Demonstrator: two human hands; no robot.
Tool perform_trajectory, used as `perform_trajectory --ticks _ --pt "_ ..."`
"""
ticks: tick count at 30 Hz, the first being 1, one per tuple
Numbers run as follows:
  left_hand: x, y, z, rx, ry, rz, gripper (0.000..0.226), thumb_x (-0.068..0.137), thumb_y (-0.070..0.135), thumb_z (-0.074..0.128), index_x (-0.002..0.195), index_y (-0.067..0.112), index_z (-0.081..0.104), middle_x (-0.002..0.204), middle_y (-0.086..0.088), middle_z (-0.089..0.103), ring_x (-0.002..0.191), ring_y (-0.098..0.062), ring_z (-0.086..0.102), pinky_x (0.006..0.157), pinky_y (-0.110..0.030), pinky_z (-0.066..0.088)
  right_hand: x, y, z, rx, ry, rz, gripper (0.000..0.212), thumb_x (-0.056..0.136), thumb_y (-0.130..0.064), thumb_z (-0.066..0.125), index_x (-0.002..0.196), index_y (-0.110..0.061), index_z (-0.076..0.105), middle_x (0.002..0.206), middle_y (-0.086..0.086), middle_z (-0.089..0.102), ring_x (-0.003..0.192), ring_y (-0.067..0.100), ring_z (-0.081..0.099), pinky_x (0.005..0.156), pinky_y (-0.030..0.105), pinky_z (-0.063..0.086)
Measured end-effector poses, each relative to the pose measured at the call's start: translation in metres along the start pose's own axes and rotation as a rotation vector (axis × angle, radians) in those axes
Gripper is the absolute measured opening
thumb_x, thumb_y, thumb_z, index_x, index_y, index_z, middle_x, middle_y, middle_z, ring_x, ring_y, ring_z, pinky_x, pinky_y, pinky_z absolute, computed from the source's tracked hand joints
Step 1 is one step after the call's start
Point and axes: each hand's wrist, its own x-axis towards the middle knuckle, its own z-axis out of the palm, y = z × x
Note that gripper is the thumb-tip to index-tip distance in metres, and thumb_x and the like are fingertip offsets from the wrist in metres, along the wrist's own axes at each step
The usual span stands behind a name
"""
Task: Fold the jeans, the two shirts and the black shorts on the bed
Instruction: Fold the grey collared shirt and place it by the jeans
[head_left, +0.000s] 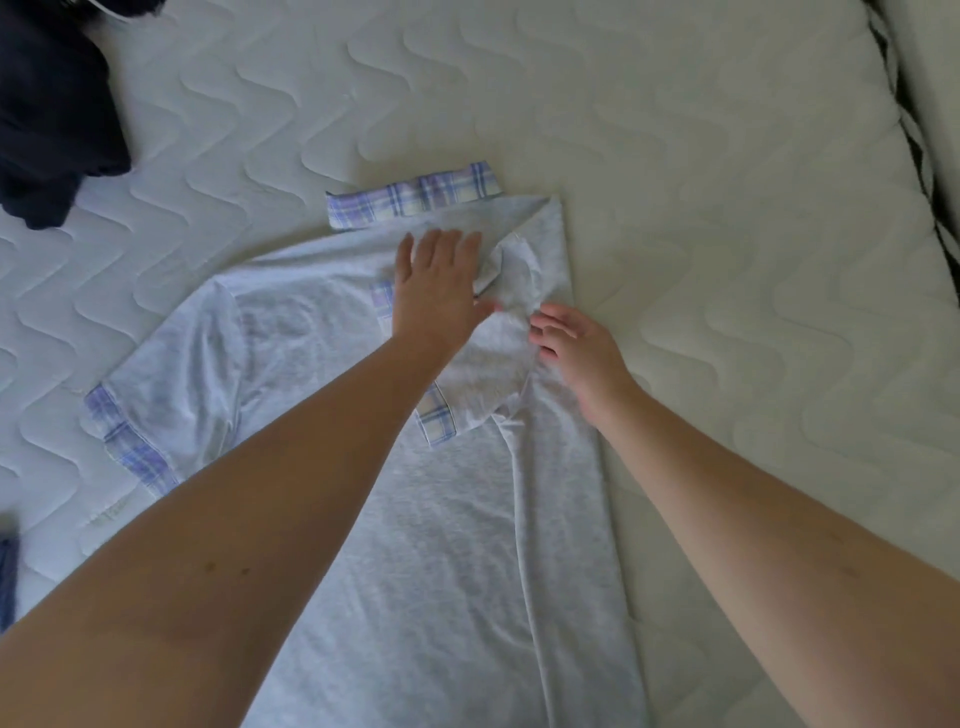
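Two hands work a grey shirt on the bed: left hand pressing flat, fingers straight; right hand loosely curled, holding nothing.

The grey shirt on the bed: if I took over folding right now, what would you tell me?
Left hand: flat, pressing the grey shirt near its plaid collar.
Right hand: fingers loose, resting on the sleeve folded in; holds nothing.
Done: the shirt's right side and sleeve are folded over.
Left: fold in the other sleeve, then fold the shirt up. The dark clothes in the far left corner of the mattress lie unfolded.
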Motion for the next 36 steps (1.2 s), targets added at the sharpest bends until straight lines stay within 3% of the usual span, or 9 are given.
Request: perform_trajectory --ticks 3,7,13,18,22,25,28,31,36 --pt "0.022 0.002 0.0 -0.066 -0.183 -0.11 0.039 0.096 0.048 0.053 0.121 0.019 0.057 0.112 -0.001 0.062 0.111 -0.027 0.058 0.103 -0.044 0.034 0.007 -0.007 -0.004 0.038 0.015 0.032 0.02 0.096 -0.003 0.051 0.096 -0.019 0.064 0.103 0.011 0.068 0.09 0.016 0.063 0.084 0.026 0.05" --pt "0.04 -0.017 -0.008 -0.151 -0.254 -0.216 0.015 0.099 0.03 0.05 0.091 0.019 0.058 0.08 0.003 0.057 0.088 -0.024 0.061 0.088 -0.04 0.047 0.023 -0.01 -0.014 0.001 0.055 0.027 0.025 0.096 -0.002 0.048 0.113 -0.015 0.06 0.101 0.006 0.067 0.086 0.014 0.063 0.078 0.021 0.05" --pt "0.061 -0.001 -0.004 -0.385 -0.188 -0.057 0.033 0.092 0.042 0.065 0.112 0.016 0.061 0.109 -0.002 0.062 0.1 -0.021 0.06 0.092 -0.04 0.051 0.039 -0.01 -0.027 -0.45 0.292 -0.204 0.03 0.091 -0.017 0.062 0.121 -0.015 0.06 0.106 -0.002 0.06 0.089 0.009 0.056 0.067 -0.002 0.034" --pt "0.104 0.042 -0.007 -0.396 -0.235 -0.03 0.036 0.093 0.038 0.065 0.118 0.012 0.058 0.107 -0.003 0.061 0.097 -0.02 0.058 0.081 -0.031 0.046 0.061 -0.022 -0.032 -0.567 0.216 -0.084 0.035 0.086 -0.031 0.073 0.113 -0.011 0.063 0.098 -0.003 0.06 0.092 0.014 0.058 0.078 0.019 0.04" --pt "0.137 0.053 -0.003 -0.239 -0.251 -0.027 0.026 0.09 0.027 0.067 0.112 0.014 0.061 0.116 -0.007 0.061 0.112 -0.027 0.057 0.087 -0.036 0.046 0.075 -0.026 -0.031 -0.476 0.185 -0.018 0.024 0.084 -0.029 0.076 0.1 -0.012 0.069 0.077 -0.008 0.06 0.071 0.009 0.058 0.061 0.016 0.042" --pt "0.147 0.06 -0.002 -0.18 -0.168 0.086 0.039 0.088 0.031 0.069 0.122 0.019 0.056 0.124 -0.009 0.054 0.118 -0.03 0.05 0.098 -0.041 0.041 0.078 -0.024 -0.03 -0.519 0.193 -0.029 0.027 0.083 -0.032 0.075 0.099 -0.011 0.072 0.09 0.002 0.069 0.087 0.019 0.065 0.079 0.026 0.049" --pt "0.157 0.064 -0.007 -0.042 -0.305 0.132 0.053 0.085 0.042 0.072 0.129 0.02 0.053 0.131 -0.009 0.049 0.125 -0.032 0.044 0.102 -0.045 0.034 0.079 -0.021 -0.028 -0.533 0.2 -0.058 0.016 0.08 -0.036 0.076 0.078 -0.021 0.071 0.076 0.0 0.066 0.089 0.027 0.067 0.085 0.039 0.053" --pt "0.167 0.063 -0.016 0.053 -0.402 0.11 0.043 0.084 0.04 0.072 0.119 0.016 0.063 0.125 -0.009 0.056 0.118 -0.033 0.051 0.099 -0.044 0.039 0.079 -0.021 -0.028 -0.575 0.158 -0.062 0.031 0.073 -0.045 0.075 0.06 -0.019 0.062 0.067 0.007 0.067 0.075 0.03 0.067 0.07 0.039 0.055" --pt "0.166 0.064 -0.016 -0.066 -0.372 0.093 0.029 0.087 0.024 0.069 0.111 0.009 0.063 0.115 -0.008 0.061 0.11 -0.029 0.057 0.09 -0.038 0.047 0.075 -0.029 -0.036 -0.763 0.038 -0.003 0.039 0.077 -0.047 0.076 0.058 -0.018 0.059 0.059 -0.001 0.059 0.059 0.015 0.057 0.048 0.025 0.033"
